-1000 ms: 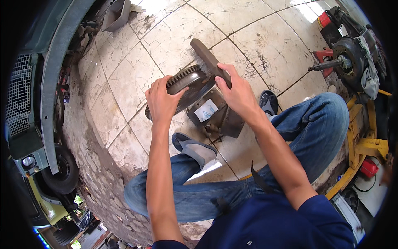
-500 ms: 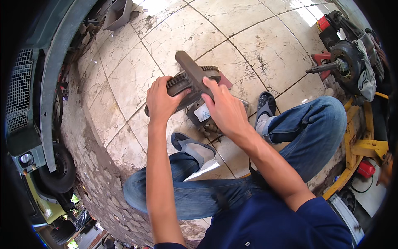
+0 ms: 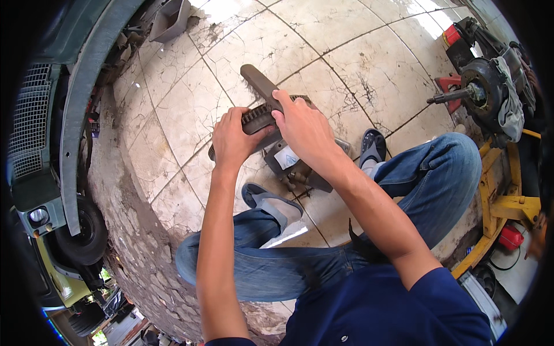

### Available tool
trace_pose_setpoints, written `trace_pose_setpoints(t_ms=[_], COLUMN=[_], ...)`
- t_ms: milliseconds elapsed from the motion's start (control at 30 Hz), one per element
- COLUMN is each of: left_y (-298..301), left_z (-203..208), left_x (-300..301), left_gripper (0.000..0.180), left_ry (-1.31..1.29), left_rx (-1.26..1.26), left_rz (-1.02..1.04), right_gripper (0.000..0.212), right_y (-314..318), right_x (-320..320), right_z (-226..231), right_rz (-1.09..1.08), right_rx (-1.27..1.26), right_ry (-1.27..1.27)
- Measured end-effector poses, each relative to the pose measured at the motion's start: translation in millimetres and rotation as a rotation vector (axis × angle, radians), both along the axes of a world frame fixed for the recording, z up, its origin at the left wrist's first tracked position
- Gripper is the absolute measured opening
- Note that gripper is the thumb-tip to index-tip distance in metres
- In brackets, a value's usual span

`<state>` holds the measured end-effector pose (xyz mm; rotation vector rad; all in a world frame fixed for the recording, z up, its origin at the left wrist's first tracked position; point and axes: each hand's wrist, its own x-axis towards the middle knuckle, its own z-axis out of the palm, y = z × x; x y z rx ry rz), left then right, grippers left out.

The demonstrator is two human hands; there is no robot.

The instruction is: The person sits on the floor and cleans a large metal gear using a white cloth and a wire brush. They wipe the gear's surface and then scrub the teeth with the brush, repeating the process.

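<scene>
My right hand is closed round the near end of a brush with a long brown back. Dark bristles show along its lower left edge, and its far end points up and to the left. Under it is a round, dark metal gear with teeth round its rim, tilted. My left hand grips the gear's left side, fingers over the rim and thumb across the nearer face. My right hand and the brush hide part of the gear. Just beneath sits a dark metal unit with a white label.
Cracked, stained floor tiles surround the work. A grey bin stands at the far left. On the right are a hub with a protruding shaft and a yellow metal stand. A vehicle front lines the left side.
My right hand has slid the brush slightly up and left along the gear. My left hand and the gear have shifted slightly right.
</scene>
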<state>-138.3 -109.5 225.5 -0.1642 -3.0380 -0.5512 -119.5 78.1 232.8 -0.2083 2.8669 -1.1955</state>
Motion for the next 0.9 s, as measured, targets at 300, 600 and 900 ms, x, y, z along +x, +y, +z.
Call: trace_pose_setpoints(t_ms=[300, 600, 900], left_y=[-21, -14, -15], left_z=[1, 3, -6], left_x=[-11, -11, -8], left_gripper=[0.069, 0.065, 0.065], left_ry=[-0.041, -0.06, -0.009], left_rx=[0.024, 0.023, 0.036], left_rz=[-0.154, -0.035, -0.094], right_gripper=[0.039, 0.045, 0.04], right_y=[10, 15, 4], right_x=[41, 25, -20], right_z=[22, 18, 3], right_rz=[0.079, 0.1, 0.065], right_rx=[0.056, 0.126, 0.087], right_ry=[-0.052, -0.019, -0.027])
